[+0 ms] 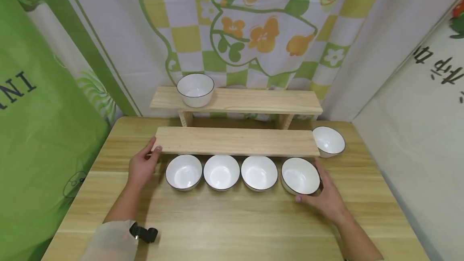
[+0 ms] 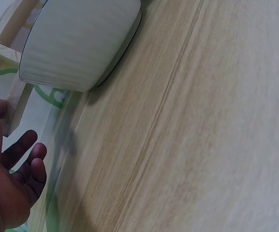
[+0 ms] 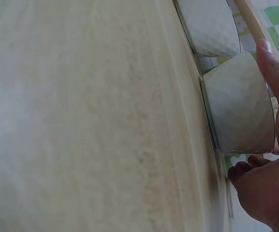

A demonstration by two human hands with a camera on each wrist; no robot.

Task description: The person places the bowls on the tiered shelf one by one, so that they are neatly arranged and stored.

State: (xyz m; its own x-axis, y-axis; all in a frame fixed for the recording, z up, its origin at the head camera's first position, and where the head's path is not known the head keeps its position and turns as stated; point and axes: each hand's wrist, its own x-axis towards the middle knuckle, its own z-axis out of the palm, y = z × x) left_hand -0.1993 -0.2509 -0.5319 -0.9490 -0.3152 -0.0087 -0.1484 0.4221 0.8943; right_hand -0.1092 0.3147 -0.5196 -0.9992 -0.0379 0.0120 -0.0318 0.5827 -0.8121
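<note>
Several white bowls with dark rims stand in a row in front of a wooden board (image 1: 235, 141). My right hand (image 1: 328, 198) grips the rightmost bowl (image 1: 300, 175), its thumb at the front rim and its fingers round the right side. In the right wrist view the same bowl (image 3: 241, 104) shows its faceted wall, with the thumb along its rim. At the board's left end, my left hand (image 1: 143, 166) holds the corner between thumb and fingers. The leftmost bowl (image 1: 184, 172) stands just right of that hand; its ribbed side fills the top of the left wrist view.
Behind the front board, a raised wooden shelf (image 1: 253, 100) carries one bowl (image 1: 195, 90) near its left end. Another bowl (image 1: 329, 142) stands on the table (image 1: 232, 224) beyond the board's right end. Printed curtains (image 1: 261, 31) enclose the back and sides.
</note>
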